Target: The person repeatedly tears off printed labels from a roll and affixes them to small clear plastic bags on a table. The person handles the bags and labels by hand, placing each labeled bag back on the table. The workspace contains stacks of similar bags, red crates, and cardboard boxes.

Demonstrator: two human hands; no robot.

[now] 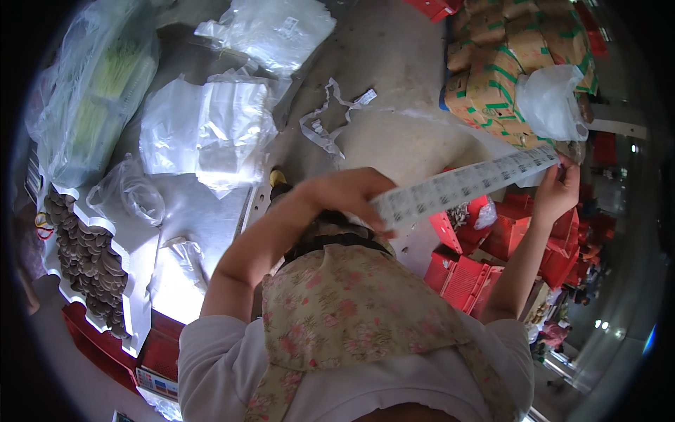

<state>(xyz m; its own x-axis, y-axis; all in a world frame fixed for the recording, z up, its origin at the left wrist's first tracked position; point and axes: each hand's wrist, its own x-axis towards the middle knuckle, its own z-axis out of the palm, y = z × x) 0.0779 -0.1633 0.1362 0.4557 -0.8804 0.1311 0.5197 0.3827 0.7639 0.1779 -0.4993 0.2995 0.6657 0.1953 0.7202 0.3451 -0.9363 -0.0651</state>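
Observation:
A long white strip of printed labels point(464, 184) is stretched between my two hands, sloping up toward the right. My left hand point(351, 191) grips its near left end, in front of my waist. At the far right end, my right hand point(560, 186) pinches the strip between thumb and fingers, with the arm held out. Rows of small dark print run along the strip. To the left of my left hand, stacks of clear plastic bags point(235, 133) lie on a metal table point(188, 211).
A white foam box point(137, 281) of brown mushrooms point(88, 260) stands at the left, below bagged pale green vegetables point(116, 77). A crumpled pale strip point(325, 126) lies on the floor point(394, 70). Cardboard boxes point(496, 70), a whitish plastic bag point(552, 102) and red crates point(460, 281) are at the right.

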